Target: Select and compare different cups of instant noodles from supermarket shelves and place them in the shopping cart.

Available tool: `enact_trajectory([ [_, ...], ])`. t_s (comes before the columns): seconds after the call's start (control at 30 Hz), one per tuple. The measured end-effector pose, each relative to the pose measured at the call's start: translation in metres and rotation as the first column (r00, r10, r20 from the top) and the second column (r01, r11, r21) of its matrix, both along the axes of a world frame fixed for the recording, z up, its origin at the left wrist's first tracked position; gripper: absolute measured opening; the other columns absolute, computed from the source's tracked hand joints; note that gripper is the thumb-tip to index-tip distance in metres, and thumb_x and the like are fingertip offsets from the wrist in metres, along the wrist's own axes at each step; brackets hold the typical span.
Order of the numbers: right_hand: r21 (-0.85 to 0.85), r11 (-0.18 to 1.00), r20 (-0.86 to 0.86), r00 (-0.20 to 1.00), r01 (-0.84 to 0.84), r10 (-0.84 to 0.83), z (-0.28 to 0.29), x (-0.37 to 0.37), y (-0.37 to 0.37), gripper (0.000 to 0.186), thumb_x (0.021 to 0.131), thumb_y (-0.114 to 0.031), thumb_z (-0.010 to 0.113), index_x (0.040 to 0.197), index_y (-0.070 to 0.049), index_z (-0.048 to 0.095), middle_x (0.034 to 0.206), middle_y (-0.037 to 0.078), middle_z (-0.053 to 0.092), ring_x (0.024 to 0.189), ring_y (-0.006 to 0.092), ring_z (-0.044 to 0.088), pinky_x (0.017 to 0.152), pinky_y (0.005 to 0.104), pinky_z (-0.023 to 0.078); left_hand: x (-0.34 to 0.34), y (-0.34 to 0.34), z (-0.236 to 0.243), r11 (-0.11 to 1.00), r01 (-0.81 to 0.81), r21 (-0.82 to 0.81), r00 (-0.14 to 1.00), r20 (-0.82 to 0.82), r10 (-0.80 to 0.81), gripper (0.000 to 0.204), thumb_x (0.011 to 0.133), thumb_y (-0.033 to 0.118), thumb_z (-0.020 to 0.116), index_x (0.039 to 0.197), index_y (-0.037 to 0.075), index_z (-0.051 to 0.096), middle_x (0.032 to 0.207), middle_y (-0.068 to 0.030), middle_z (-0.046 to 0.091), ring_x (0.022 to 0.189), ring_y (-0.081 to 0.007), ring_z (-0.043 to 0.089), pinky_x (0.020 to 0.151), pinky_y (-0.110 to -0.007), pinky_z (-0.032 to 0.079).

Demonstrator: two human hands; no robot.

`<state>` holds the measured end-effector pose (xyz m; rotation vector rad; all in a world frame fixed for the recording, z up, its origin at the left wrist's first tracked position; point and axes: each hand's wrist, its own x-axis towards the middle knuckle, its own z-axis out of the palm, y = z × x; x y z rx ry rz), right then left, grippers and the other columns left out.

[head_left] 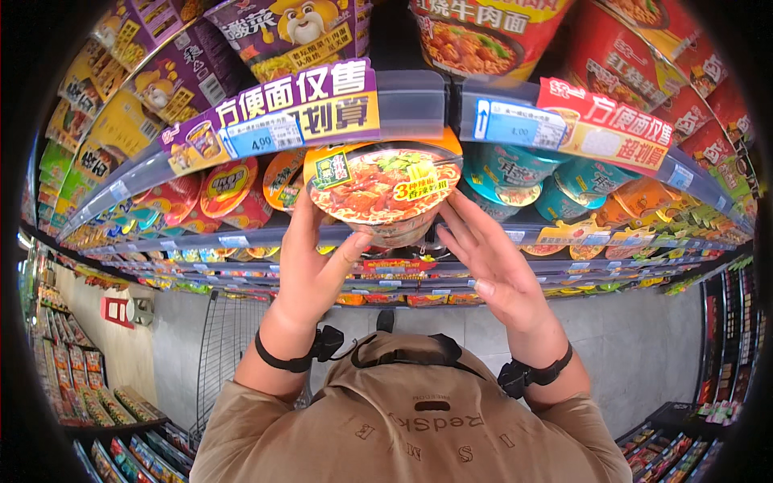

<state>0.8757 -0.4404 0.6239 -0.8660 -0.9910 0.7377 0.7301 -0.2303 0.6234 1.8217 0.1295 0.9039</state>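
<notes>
An instant noodle bowl (382,183) with an orange-edged lid picturing noodles tilts toward me at the middle shelf's front. My left hand (314,253) is closed round its left side, thumb across the lower wall and fingers partly hidden behind it. At the right side, the stretched fingers of my right hand (491,258) lie against or very close to the bowl, with the thumb held apart; I cannot tell whether they bear any weight. Teal noodle bowls (515,173) stand to the right, and a red-and-yellow noodle bowl (229,187) is among those on the left.
Above the bowl runs a curved shelf edge (411,105) with a purple price sign (274,117) and a red price sign (608,121). Large purple (294,36) and red (491,40) noodle tubs stand over it. A wire cart (225,346) is at my left on the grey floor.
</notes>
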Motion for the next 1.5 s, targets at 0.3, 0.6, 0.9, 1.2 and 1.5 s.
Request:
enact_trajectory([
  [0.3,0.002,0.995,-0.019,0.995,0.101,-0.101,-0.008,0.019,0.037,0.096,0.089,-0.033,0.067,0.162,0.004,0.017,0.17,0.023,0.013,0.159,0.039,0.012,0.127,0.0529,0.013,0.04,0.05,-0.004,0.997,0.065,0.053,0.995,-0.081,-0.06,0.057,0.097,0.005,0.07,0.145,-0.005,0.042,0.136,-0.0172,0.052,0.123,-0.0288,0.06,0.103,-0.039,0.051],
  [0.6,0.033,0.994,0.013,0.994,0.106,-0.107,-0.021,0.031,0.04,0.089,0.091,-0.027,0.063,0.162,0.003,0.02,0.17,0.023,0.014,0.159,0.0413,0.012,0.127,0.0544,0.012,0.049,0.065,0.001,0.95,0.023,0.312,0.984,-0.175,0.034,0.038,0.096,0.014,0.072,0.126,-0.004,0.055,0.103,-0.021,0.068,0.089,-0.0404,0.065,0.08,-0.045,0.051],
  [0.9,-0.032,0.999,-0.006,1.0,-0.011,0.011,-0.017,0.033,0.02,0.092,0.094,-0.034,0.064,0.163,0.002,0.016,0.171,0.023,0.011,0.159,0.0397,0.012,0.126,0.0531,0.013,0.04,0.049,0.008,0.886,-0.055,0.461,0.98,-0.147,0.137,0.053,0.097,0.014,0.07,0.14,-0.005,0.047,0.128,-0.0285,0.06,0.109,-0.0455,0.061,0.092,-0.047,0.05],
  [1.2,-0.071,0.992,-0.125,0.988,-0.105,0.096,-0.052,0.019,-0.037,0.071,0.1,-0.031,0.059,0.157,0.002,0.033,0.159,0.028,0.039,0.146,0.0399,0.043,0.119,0.0514,0.034,-0.021,-0.002,-0.01,0.949,-0.15,0.276,0.975,-0.118,0.189,0.075,0.093,-0.011,0.056,0.161,-0.002,0.025,0.159,-0.0224,0.042,0.145,-0.0334,0.046,0.118,-0.043,0.039],
  [1.5,-0.281,0.931,-0.244,0.955,-0.234,0.167,-0.117,-0.008,-0.082,0.044,0.102,-0.019,0.06,0.141,-0.001,0.053,0.134,0.015,0.065,0.12,0.0248,0.064,0.102,0.0399,0.049,-0.113,-0.057,-0.043,0.911,-0.332,0.245,0.892,-0.232,0.387,0.069,0.093,-0.008,0.061,0.157,0.0,0.037,0.155,-0.0206,0.048,0.142,-0.0327,0.05,0.114,-0.042,0.043],
])
